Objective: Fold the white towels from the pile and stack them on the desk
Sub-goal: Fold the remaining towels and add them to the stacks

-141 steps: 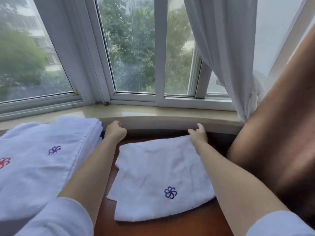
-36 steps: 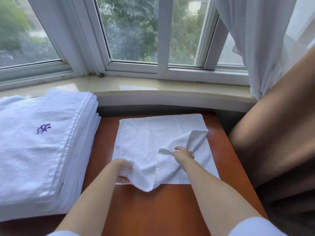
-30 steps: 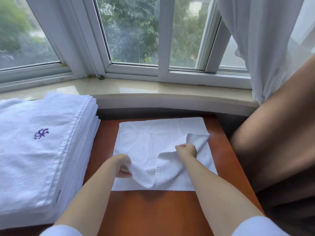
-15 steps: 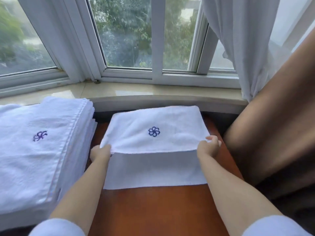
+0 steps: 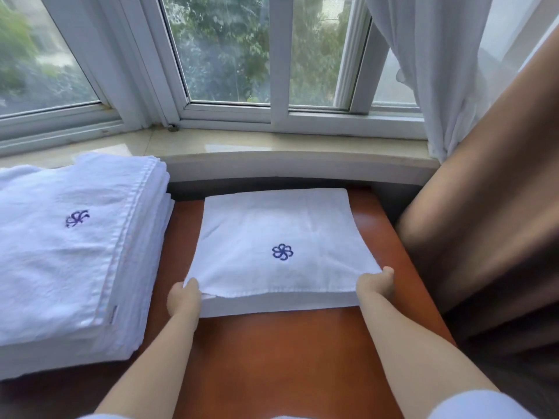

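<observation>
Towel (image 5: 272, 234) lies mid-desk (image 5: 287, 358) with its upper layer folded over the lower, left hand (image 5: 184, 297) and right hand (image 5: 375, 282) at its near corners, stack of towels (image 5: 69, 252) just left, windowsill (image 5: 287, 146) behind, curtain (image 5: 484, 207) right.

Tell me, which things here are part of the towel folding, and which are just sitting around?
Part of the job:
- white towel, being folded
- left hand and right hand, each pinching a near corner
- towel stack beside it
- desk

Just there:
- window sill
- white curtain
- brown curtain
</observation>
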Available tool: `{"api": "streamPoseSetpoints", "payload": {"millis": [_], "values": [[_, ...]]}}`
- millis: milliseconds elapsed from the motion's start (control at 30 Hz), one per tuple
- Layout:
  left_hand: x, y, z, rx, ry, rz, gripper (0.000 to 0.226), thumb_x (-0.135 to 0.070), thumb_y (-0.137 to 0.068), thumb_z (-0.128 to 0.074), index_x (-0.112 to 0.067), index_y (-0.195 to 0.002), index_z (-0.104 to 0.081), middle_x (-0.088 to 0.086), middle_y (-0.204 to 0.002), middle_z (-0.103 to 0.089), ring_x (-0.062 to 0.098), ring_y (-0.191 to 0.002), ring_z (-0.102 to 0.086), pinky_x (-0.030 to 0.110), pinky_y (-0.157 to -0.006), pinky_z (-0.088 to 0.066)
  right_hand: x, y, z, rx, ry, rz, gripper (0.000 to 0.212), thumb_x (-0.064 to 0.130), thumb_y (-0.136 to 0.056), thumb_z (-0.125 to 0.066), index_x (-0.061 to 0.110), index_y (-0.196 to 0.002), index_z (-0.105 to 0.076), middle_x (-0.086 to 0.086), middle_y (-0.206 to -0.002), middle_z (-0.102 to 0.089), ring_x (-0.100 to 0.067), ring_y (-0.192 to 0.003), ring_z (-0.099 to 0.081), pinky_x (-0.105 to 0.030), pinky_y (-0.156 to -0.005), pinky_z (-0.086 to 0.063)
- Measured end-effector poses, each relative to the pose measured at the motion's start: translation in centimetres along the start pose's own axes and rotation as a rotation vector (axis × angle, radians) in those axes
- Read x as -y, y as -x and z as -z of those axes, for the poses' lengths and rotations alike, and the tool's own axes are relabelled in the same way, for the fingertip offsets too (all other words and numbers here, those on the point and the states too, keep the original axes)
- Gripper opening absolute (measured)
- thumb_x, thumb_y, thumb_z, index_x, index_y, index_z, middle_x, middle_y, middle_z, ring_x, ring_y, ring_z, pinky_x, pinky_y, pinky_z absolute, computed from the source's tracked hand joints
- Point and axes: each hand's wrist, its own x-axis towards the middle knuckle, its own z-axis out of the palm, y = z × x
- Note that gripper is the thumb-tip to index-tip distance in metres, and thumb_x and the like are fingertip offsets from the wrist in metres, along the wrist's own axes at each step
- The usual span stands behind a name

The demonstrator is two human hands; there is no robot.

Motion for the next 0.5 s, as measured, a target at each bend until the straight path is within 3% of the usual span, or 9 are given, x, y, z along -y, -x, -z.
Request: {"api": "streamPoseSetpoints", "payload": {"millis": [67,167,367,500], "values": [[0.9,0.0,0.1,0.071,-0.218,0.06,0.035,-0.023,-0.088,-0.05,0.002,-0.11,-0.063,0.02,-0.11,-0.063,0.04,-0.1,-0.057,0.038,-0.086,-0.048,-1.0,0.0,0.4,0.049,0.078,-0.087,0.042,-0.007,-0.086,-0.048,-0.002,-0.128,-0.047,-0.023,-0.127,-0.056,-0.042,-0.112,-0.057,-0.041,-0.082,-0.047],[0.8,-0.2,0.8,0.087,-0.382,0.084,0.041,-0.025,-0.084,-0.053,0.002,-0.114,-0.063,0.02,-0.114,-0.062,0.038,-0.102,-0.059,0.038,-0.088,-0.051,-1.6,-0.8,1.1,0.109,0.209,-0.138,0.035,0.002,-0.089,-0.052,-0.005,-0.123,-0.054,-0.021,-0.128,-0.055,-0.039,-0.115,-0.054,-0.043,-0.088,-0.046],[0.2,-0.2,1.0,0.018,-0.251,0.119,0.043,-0.018,-0.086,-0.046,0.01,-0.116,-0.059,0.026,-0.114,-0.059,0.043,-0.101,-0.058,0.048,-0.09,-0.052,-0.9,-0.6,0.8,-0.195,0.089,0.006,0.032,0.015,-0.091,-0.045,-0.002,-0.113,-0.061,-0.014,-0.126,-0.048,-0.035,-0.117,-0.044,-0.046,-0.096,-0.039],[0.4,0.2,0.9,0.104,-0.213,0.206,0.035,-0.015,-0.087,-0.049,0.007,-0.113,-0.06,0.021,-0.102,-0.061,0.039,-0.092,-0.061,0.047,-0.084,-0.056,-1.5,-1.0,0.8,-0.039,0.196,-0.207,0.04,0.014,-0.09,-0.048,-0.009,-0.122,-0.055,-0.018,-0.136,-0.041,-0.035,-0.126,-0.036,-0.046,-0.101,-0.034]]}}
